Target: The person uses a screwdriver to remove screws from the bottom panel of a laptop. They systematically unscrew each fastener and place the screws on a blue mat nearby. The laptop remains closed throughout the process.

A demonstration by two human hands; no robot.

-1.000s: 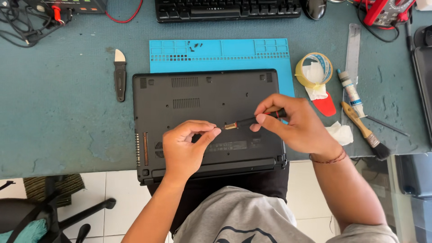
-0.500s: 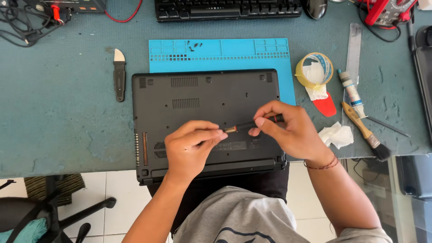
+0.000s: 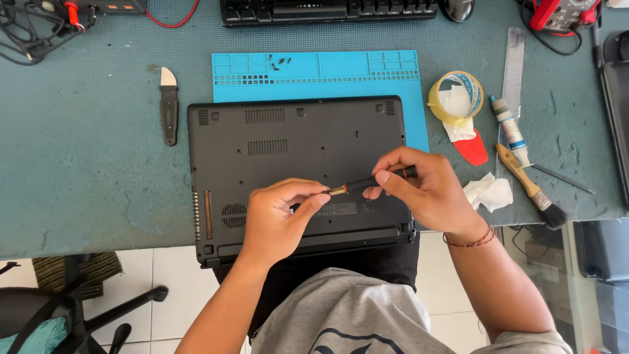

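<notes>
While both hands meet over the upturned black laptop (image 3: pixel 298 164), we see the right hand (image 3: pixel 426 190) closed around the black handle of a small screwdriver (image 3: pixel 373 181), thumb and fingers pinching it near the middle. The left hand (image 3: pixel 278 216) is closed too, its fingertips pinched at the tool's brass-coloured tip; whether they grip a bit or a screw there we cannot tell. The screwdriver lies nearly level, above the lower right part of the laptop's base, and the laptop itself rests on the green counter (image 3: pixel 85 190) with its front edge hanging over the person's lap.

Behind the laptop, partly under it, lies a blue work mat (image 3: pixel 393 75) with moulded compartments along its far edge; one compartment near the left holds a few small dark screws (image 3: pixel 280 62). To the left, well apart, a pocket knife (image 3: pixel 169 108) lies on the counter. To the right we find a roll of yellowish tape (image 3: pixel 455 98) with crumpled white paper in its hole, a red pick (image 3: pixel 473 149) just beside it, a small white tube (image 3: pixel 509 124), a steel ruler (image 3: pixel 514 62), a wooden-handled brush (image 3: pixel 531 187) and a wad of tissue (image 3: pixel 490 191). A black keyboard (image 3: pixel 327 10) runs along the far edge. Nothing stands between the hands and the laptop base.
</notes>
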